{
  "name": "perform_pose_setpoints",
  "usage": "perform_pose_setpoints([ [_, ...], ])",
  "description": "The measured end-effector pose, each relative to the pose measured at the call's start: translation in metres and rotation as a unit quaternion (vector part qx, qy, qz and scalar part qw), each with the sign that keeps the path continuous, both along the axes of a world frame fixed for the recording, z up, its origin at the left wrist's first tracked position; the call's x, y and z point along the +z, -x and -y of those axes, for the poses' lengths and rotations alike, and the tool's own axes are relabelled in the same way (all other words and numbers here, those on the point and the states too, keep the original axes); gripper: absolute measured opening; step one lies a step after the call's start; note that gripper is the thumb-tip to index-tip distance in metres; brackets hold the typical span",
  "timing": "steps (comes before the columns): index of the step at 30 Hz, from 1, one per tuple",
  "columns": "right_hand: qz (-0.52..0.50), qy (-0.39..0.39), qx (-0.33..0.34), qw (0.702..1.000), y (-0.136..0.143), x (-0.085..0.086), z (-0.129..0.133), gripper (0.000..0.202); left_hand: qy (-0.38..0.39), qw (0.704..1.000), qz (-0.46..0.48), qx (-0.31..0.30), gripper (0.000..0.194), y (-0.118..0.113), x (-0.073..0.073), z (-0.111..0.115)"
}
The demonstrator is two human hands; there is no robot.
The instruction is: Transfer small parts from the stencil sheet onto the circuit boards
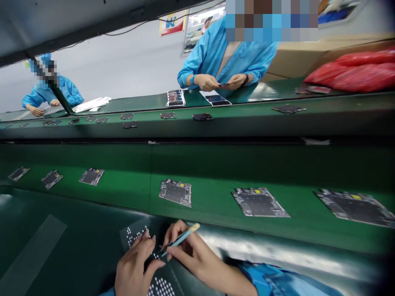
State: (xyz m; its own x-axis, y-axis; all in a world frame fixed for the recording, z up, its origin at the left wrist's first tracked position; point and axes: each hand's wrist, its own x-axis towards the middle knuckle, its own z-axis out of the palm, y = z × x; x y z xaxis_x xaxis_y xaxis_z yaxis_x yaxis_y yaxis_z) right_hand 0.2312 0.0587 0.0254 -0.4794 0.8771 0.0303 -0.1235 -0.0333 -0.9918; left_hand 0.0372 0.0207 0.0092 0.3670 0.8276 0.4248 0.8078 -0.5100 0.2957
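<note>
Near the bottom of the head view, my left hand (135,261) rests on a clear sheet with rows of small white round dots (128,235), thumb and fingers apart. My right hand (193,250) is closed around light-blue tweezers with a yellowish end (182,239). The tweezer tips point down at the sheet between my two hands; whether they pinch a dot is too small to tell. A second patch of white dots (162,287) shows below my left thumb. Just beyond my hands, a circuit board (175,192) lies flat on the green belt.
More boards lie along the green belt (210,164), including one at right (261,203). A strip of clear tape (33,255) crosses the work surface at left. Across the line, two co-workers in blue sit behind another belt with boards. Red bags (354,72) lie at far right.
</note>
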Motion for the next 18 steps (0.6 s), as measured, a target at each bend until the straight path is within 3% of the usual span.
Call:
perform_pose_setpoints([
  [7,0.001,-0.031,0.008,0.999,0.0003,-0.0052,0.0,0.018,-0.035,0.999,0.011,-0.004,0.026,-0.0006,0.0003,-0.0011],
  [18,0.008,-0.025,0.003,1.0,0.0019,-0.0022,0.0008,0.017,-0.019,1.0,0.018,-0.013,0.032,-0.0009,-0.0011,-0.0012],
])
